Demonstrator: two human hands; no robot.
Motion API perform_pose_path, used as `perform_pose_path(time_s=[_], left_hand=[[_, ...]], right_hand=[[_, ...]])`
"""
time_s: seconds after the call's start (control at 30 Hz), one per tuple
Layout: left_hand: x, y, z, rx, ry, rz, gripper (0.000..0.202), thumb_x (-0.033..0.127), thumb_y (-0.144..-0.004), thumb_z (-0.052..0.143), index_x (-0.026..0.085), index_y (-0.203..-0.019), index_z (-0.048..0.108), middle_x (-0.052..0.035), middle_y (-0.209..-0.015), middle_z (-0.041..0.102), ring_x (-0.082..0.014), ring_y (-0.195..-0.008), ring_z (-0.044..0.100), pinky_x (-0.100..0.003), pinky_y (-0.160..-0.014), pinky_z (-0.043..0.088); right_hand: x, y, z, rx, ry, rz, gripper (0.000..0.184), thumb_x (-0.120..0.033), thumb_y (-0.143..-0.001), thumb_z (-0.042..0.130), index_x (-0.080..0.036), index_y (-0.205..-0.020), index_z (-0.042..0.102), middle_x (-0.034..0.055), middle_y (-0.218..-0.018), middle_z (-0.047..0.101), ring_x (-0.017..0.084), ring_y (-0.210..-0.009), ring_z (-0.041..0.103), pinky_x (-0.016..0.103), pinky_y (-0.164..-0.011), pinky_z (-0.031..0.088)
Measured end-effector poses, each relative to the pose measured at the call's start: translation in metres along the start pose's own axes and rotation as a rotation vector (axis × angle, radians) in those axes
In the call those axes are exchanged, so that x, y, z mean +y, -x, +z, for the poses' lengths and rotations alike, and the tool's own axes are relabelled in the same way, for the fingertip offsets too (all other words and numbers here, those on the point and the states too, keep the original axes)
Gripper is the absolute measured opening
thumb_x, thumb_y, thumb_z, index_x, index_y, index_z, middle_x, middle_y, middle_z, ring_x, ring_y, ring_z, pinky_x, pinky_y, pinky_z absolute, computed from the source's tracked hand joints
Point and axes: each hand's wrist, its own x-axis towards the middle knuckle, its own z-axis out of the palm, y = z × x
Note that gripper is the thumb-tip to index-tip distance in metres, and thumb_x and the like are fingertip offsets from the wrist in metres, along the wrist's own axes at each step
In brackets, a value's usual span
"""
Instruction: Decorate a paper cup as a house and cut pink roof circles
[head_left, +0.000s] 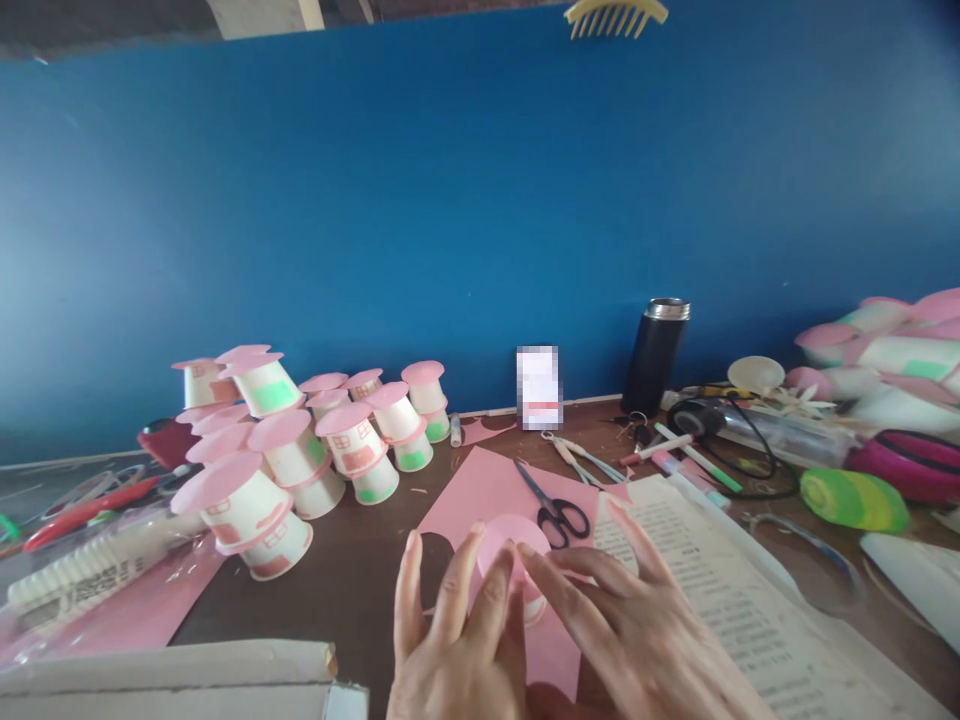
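In front of me a pink paper disc [504,538] lies over a white paper cup [535,608], most of which my fingers hide. My left hand [469,630] has its fingers spread, with the middle fingertips on the disc. From the right side my right hand [637,620] reaches in, fingers stretched out and the index tip touching the disc. Both thumbs are largely out of sight. Beneath is a pink paper sheet [469,490] with a round cutout on its left. Black-handled scissors [553,515] rest on this sheet, just beyond my right fingers.
Paper cups with pink disc tops [289,450] stand stacked at left, beside a bagged cup sleeve [97,570]. A cardboard box [165,680] is at front left. On the right are a printed page [697,560], a black bottle [656,355], markers [697,458] and more cups [892,355].
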Motion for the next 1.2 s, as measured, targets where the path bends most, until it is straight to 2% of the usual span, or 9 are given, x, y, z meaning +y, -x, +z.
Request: perform_pose_path(time_s=[0.3, 0.43, 0.53, 0.73, 0.8, 0.9, 1.0, 1.1, 1.2], left_hand=[[-0.002, -0.001, 0.001, -0.017, 0.014, -0.010, 0.034, 0.020, -0.081, 0.060, 0.030, -0.111, 0.073, -0.0024, -0.120, 0.072, -0.0303, -0.128, 0.050, -0.053, -0.122, -0.001], [-0.005, 0.000, 0.003, -0.006, 0.030, 0.031, 0.029, 0.028, -0.084, 0.060, 0.030, -0.109, 0.074, -0.0010, -0.121, 0.071, -0.0292, -0.127, 0.049, -0.051, -0.122, -0.002], [-0.006, -0.001, 0.004, 0.031, 0.074, 0.013, 0.024, 0.034, -0.086, 0.060, 0.027, -0.104, 0.075, -0.0004, -0.121, 0.072, -0.0279, -0.124, 0.051, -0.049, -0.123, -0.005], [0.001, -0.003, 0.006, 0.049, 0.104, -0.026, 0.025, 0.033, -0.089, 0.058, 0.029, -0.105, 0.076, 0.0017, -0.119, 0.073, -0.0260, -0.122, 0.054, -0.047, -0.123, -0.005], [0.001, -0.003, 0.006, 0.046, 0.107, -0.026, 0.026, 0.034, -0.090, 0.056, 0.029, -0.107, 0.076, 0.0018, -0.119, 0.073, -0.0260, -0.122, 0.054, -0.046, -0.123, -0.005], [-0.002, -0.003, 0.004, 0.052, 0.115, -0.015, 0.024, 0.034, -0.089, 0.058, 0.027, -0.101, 0.077, 0.0012, -0.121, 0.073, -0.0263, -0.123, 0.054, -0.047, -0.123, -0.003], [-0.006, -0.002, 0.003, 0.056, 0.112, -0.029, 0.025, 0.032, -0.085, 0.061, 0.024, -0.103, 0.076, -0.0001, -0.123, 0.072, -0.0271, -0.122, 0.054, -0.047, -0.123, 0.000], [-0.007, -0.002, 0.003, 0.065, 0.131, -0.068, 0.029, 0.032, -0.085, 0.060, 0.023, -0.108, 0.074, 0.0002, -0.124, 0.071, -0.0277, -0.123, 0.054, -0.047, -0.123, 0.000], [-0.004, -0.003, 0.006, 0.082, 0.151, -0.073, 0.022, 0.029, -0.085, 0.060, 0.025, -0.098, 0.076, 0.0015, -0.122, 0.072, -0.0280, -0.121, 0.055, -0.048, -0.123, 0.002]], right_hand=[[-0.001, -0.001, 0.001, -0.009, -0.046, 0.019, 0.066, -0.021, -0.086, 0.058, -0.027, -0.148, 0.037, 0.0056, -0.118, 0.075, 0.026, -0.116, 0.065, 0.062, -0.120, 0.016], [-0.002, -0.003, -0.005, 0.021, -0.007, 0.017, 0.070, -0.020, -0.083, 0.058, -0.028, -0.149, 0.037, 0.0042, -0.118, 0.075, 0.028, -0.116, 0.065, 0.062, -0.119, 0.020], [-0.003, -0.004, -0.009, 0.037, 0.023, 0.040, 0.071, -0.021, -0.080, 0.059, -0.028, -0.148, 0.039, 0.0035, -0.121, 0.074, 0.030, -0.117, 0.065, 0.062, -0.119, 0.022], [-0.005, -0.004, -0.007, 0.067, 0.079, 0.028, 0.076, -0.022, -0.083, 0.057, -0.029, -0.154, 0.030, 0.0038, -0.113, 0.077, 0.030, -0.113, 0.067, 0.058, -0.113, 0.034], [-0.006, -0.004, -0.007, 0.056, 0.058, 0.023, 0.074, -0.022, -0.083, 0.058, -0.028, -0.153, 0.033, 0.0045, -0.114, 0.077, 0.030, -0.113, 0.067, 0.058, -0.115, 0.032], [-0.003, -0.005, -0.009, 0.027, 0.003, 0.038, 0.063, -0.023, -0.084, 0.060, -0.025, -0.145, 0.044, 0.0053, -0.115, 0.076, 0.029, -0.115, 0.065, 0.058, -0.118, 0.023], [0.006, -0.007, -0.007, 0.068, 0.013, 0.084, 0.052, -0.023, -0.086, 0.059, -0.022, -0.138, 0.050, 0.0058, -0.111, 0.076, 0.026, -0.108, 0.067, 0.056, -0.119, 0.021], [0.016, -0.007, -0.001, 0.129, 0.055, 0.083, 0.051, -0.018, -0.088, 0.054, -0.015, -0.139, 0.048, 0.0074, -0.104, 0.076, 0.025, -0.101, 0.068, 0.055, -0.114, 0.023], [0.021, -0.004, 0.008, 0.070, 0.035, 0.097, 0.055, -0.012, -0.089, 0.047, -0.012, -0.144, 0.041, 0.0092, -0.110, 0.074, 0.025, -0.107, 0.064, 0.054, -0.114, 0.019]])
